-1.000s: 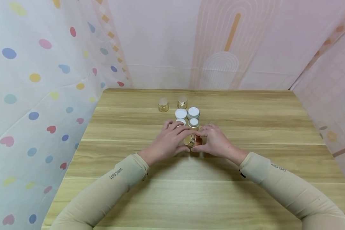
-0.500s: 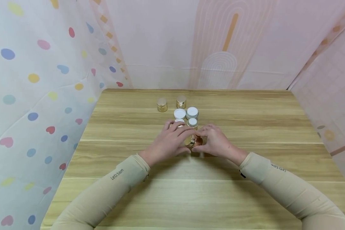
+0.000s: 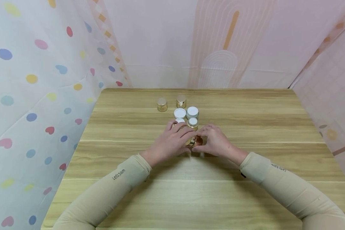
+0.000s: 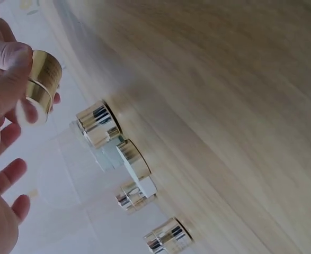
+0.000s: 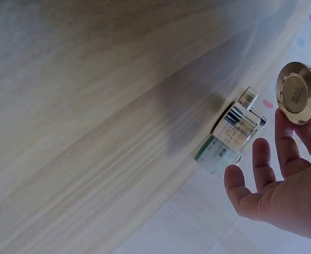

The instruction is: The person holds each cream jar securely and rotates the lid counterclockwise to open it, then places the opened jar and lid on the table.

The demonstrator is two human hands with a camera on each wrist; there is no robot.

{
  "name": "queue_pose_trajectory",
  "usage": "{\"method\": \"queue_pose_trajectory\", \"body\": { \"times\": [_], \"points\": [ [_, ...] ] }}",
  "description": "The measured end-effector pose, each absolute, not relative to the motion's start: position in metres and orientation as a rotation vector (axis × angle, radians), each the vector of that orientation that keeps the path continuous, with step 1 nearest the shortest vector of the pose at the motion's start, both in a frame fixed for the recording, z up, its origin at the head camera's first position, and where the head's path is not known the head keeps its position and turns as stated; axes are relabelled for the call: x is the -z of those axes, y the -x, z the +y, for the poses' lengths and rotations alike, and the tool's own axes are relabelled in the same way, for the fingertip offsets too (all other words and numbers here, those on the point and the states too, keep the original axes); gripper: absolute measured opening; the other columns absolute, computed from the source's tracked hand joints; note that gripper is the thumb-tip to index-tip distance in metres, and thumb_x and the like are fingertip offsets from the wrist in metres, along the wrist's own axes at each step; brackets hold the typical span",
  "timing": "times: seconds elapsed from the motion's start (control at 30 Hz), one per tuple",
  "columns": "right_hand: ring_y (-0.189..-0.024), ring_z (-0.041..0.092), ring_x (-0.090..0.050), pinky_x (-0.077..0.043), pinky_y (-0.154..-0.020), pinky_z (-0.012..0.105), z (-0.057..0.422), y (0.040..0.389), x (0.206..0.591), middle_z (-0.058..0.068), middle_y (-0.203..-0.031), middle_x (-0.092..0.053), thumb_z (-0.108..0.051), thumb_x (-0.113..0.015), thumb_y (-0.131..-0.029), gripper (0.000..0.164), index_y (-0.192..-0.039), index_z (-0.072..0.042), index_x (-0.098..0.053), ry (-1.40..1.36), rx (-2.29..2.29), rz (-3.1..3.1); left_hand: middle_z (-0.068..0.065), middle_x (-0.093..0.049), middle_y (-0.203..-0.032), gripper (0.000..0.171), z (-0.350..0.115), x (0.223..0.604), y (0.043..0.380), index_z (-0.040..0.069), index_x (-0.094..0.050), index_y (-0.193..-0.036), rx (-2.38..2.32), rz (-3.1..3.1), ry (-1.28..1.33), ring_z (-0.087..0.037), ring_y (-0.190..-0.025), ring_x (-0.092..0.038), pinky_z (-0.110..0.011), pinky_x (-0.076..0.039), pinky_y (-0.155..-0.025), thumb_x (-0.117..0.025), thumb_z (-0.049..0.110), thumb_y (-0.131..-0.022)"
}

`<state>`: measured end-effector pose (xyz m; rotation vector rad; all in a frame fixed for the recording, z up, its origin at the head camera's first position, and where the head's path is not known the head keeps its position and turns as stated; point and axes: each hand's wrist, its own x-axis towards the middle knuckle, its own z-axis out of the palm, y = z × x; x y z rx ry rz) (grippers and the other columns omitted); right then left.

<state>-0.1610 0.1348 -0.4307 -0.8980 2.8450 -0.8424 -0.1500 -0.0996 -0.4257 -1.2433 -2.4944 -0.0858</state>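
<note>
A gold cosmetic jar lies tipped sideways between both hands, low over the middle of the table. My left hand holds its left end, thumb and fingers bent around it. In the left wrist view the jar shows a gold wall with a seam and a pale end. My right hand grips the opposite end between thumb and fingers. The right wrist view faces the jar's round gold end with small print on it. Just beyond the hands stands a small gold jar with a white top.
Behind the hands sit a white-faced lid, a glass jar with a white top and a smaller white round piece. Two gold jars, one left and one right, stand farther back on the wooden table. Printed cloth surrounds it.
My left hand has shifted slightly right and closer around the jar's left end, covering more of it. My right hand keeps its grip in nearly the same place.
</note>
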Motion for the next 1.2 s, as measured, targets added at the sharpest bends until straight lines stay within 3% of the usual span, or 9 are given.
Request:
{"method": "queue_pose_trajectory", "body": {
  "times": [0.13,0.23,0.4,0.5,0.7,0.93,1.1,1.2],
  "points": [
    [-0.122,0.038,-0.068,-0.046,-0.114,0.062,0.134,0.1617,0.4318,0.015,-0.12,-0.08,-0.034,-0.097,-0.078,0.054,-0.122,-0.007,-0.081,0.927,0.88,2.849,0.005,-0.066,-0.144,0.068,-0.0998,0.4281,0.149,0.022,-0.059,-0.148,-0.068,-2.427,1.27,-0.027,-0.141,-0.056,-0.059,-0.042,-0.117,-0.088,0.029,-0.088],
    [-0.122,0.037,-0.069,-0.047,-0.114,0.061,0.1333,0.1619,0.4322,0.013,-0.12,-0.08,-0.034,-0.097,-0.078,0.053,-0.121,-0.008,-0.081,0.938,0.887,2.844,0.006,-0.065,-0.147,0.063,-0.0999,0.4292,0.1485,0.023,-0.057,-0.151,-0.159,-2.44,1.262,-0.026,-0.144,-0.055,-0.058,-0.041,-0.118,-0.081,0.019,-0.093],
    [-0.124,0.037,-0.069,-0.039,-0.123,0.062,0.1334,0.1618,0.4319,0.013,-0.119,-0.08,-0.034,-0.096,-0.079,0.049,-0.118,-0.009,-0.082,0.949,0.864,2.844,0.003,-0.064,-0.15,0.071,-0.0991,0.4309,0.1488,0.023,-0.053,-0.155,-0.164,-2.452,1.23,-0.024,-0.143,-0.055,-0.057,-0.041,-0.118,-0.083,0.033,-0.092],
    [-0.122,0.036,-0.071,-0.042,-0.12,0.061,0.1331,0.1624,0.4321,0.012,-0.118,-0.081,-0.033,-0.096,-0.079,0.046,-0.115,-0.009,-0.083,0.962,0.871,2.843,0.003,-0.063,-0.149,0.071,-0.0988,0.4325,0.1494,0.023,-0.054,-0.153,-0.177,-2.373,1.225,-0.024,-0.141,-0.056,-0.054,-0.042,-0.116,-0.083,0.042,-0.091],
    [-0.118,0.033,-0.072,-0.05,-0.11,0.059,0.1333,0.1624,0.4319,0.009,-0.116,-0.081,-0.033,-0.097,-0.077,0.037,-0.107,-0.014,-0.085,0.965,0.911,2.84,0.001,-0.065,-0.14,0.055,-0.0983,0.4348,0.1491,0.021,-0.058,-0.147,-0.261,-2.257,1.246,-0.026,-0.139,-0.056,-0.052,-0.045,-0.115,-0.078,0.023,-0.096],
    [-0.117,0.034,-0.071,-0.046,-0.116,0.058,0.1345,0.1625,0.4347,0.01,-0.113,-0.081,-0.034,-0.096,-0.078,0.035,-0.101,-0.011,-0.083,0.974,0.859,2.857,0.001,-0.064,-0.144,0.064,-0.1007,0.4327,0.1485,0.02,-0.051,-0.156,-0.295,-2.319,1.228,-0.025,-0.14,-0.055,-0.053,-0.043,-0.119,-0.075,0.017,-0.097],
    [-0.114,0.033,-0.073,-0.046,-0.118,0.056,0.1366,0.1637,0.4363,0.01,-0.108,-0.081,-0.032,-0.097,-0.077,0.044,-0.108,-0.005,-0.083,0.988,0.862,2.862,0.002,-0.067,-0.135,0.065,-0.1043,0.4306,0.1502,0.026,-0.052,-0.154,-0.193,-2.357,1.211,-0.024,-0.131,-0.056,-0.052,-0.041,-0.118,-0.076,0.011,-0.095],
    [-0.112,0.031,-0.073,-0.051,-0.112,0.054,0.138,0.164,0.4367,0.009,-0.108,-0.082,-0.031,-0.098,-0.076,0.052,-0.116,-0.002,-0.082,0.978,0.899,2.858,0.004,-0.069,-0.128,0.065,-0.1077,0.431,0.1527,0.03,-0.055,-0.15,-0.119,-2.375,1.182,-0.023,-0.126,-0.057,-0.051,-0.042,-0.115,-0.082,0.02,-0.092]
  ]
}}
